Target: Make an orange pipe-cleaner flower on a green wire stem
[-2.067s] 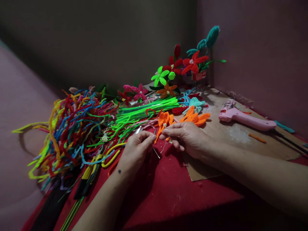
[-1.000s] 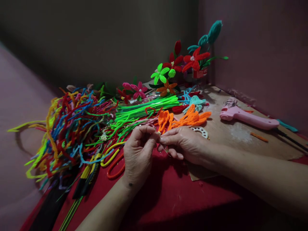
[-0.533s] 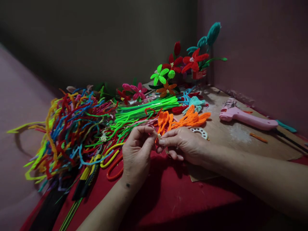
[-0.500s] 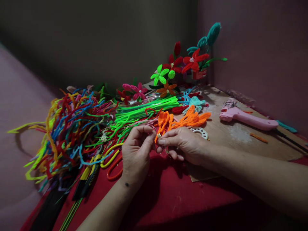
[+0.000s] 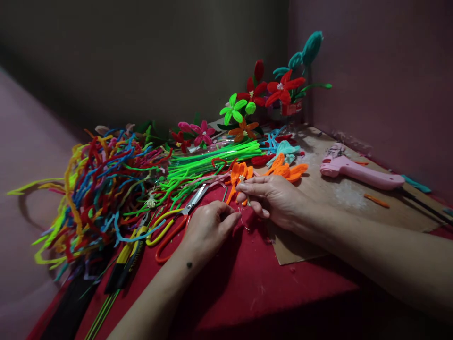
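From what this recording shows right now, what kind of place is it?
Probably a small home craft corner: a heap of pipe cleaners, fuzzy handmade flowers and a pink glue gun.

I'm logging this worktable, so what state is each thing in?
right hand: fingers pinching pale stamens
left hand: thumb and finger together, grip on strand unclear
scissors: lying down, unheld
pliers: lying down, unheld
pink glue gun: lying down, cord attached
multicoloured stems: tangled
bright green stems: mostly straight, bunched
bright green flower: petals spread
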Tool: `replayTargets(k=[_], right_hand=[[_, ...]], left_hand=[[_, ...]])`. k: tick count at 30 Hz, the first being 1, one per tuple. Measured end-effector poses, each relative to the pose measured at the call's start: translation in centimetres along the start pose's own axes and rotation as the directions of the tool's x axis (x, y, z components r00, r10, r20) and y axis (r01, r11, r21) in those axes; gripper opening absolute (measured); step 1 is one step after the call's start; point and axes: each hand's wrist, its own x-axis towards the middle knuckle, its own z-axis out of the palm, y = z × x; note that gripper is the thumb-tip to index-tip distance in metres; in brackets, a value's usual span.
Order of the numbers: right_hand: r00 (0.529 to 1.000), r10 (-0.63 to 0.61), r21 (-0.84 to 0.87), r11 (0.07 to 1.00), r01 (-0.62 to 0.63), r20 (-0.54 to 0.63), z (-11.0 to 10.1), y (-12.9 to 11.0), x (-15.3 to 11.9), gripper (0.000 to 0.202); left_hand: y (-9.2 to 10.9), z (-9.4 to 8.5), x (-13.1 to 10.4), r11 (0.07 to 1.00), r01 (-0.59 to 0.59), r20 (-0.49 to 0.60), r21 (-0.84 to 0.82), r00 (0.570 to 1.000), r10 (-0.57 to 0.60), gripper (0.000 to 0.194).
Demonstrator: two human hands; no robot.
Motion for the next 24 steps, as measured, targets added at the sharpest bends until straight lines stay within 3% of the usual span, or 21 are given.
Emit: replayTargets(k=[5, 9, 24], right_hand=[[1.0, -0.01, 0.013, 1.0, 0.01, -0.013, 0.1, 0.0, 0.0, 0.013], [1.0, 0.014, 0.024, 1.0, -0.014, -0.01, 0.2, -0.2, 0.1, 0.011], [0.999, 0.026, 0.024, 0.999, -0.025, -0.023, 0.1, -0.1, 0.1, 0.009]], left_hand=[[0.9, 0.9, -0.3, 0.954, 0.002, 0.004, 0.299, 1.0, -0.004, 0.022], [1.4, 0.9, -0.4, 0.911, 0.026, 0.042, 0.412, 0.998, -0.048, 0.018], [0.0, 0.2, 0.0, 0.981, 0.034, 0.042, 0.191, 0.998, -0.042, 0.016]])
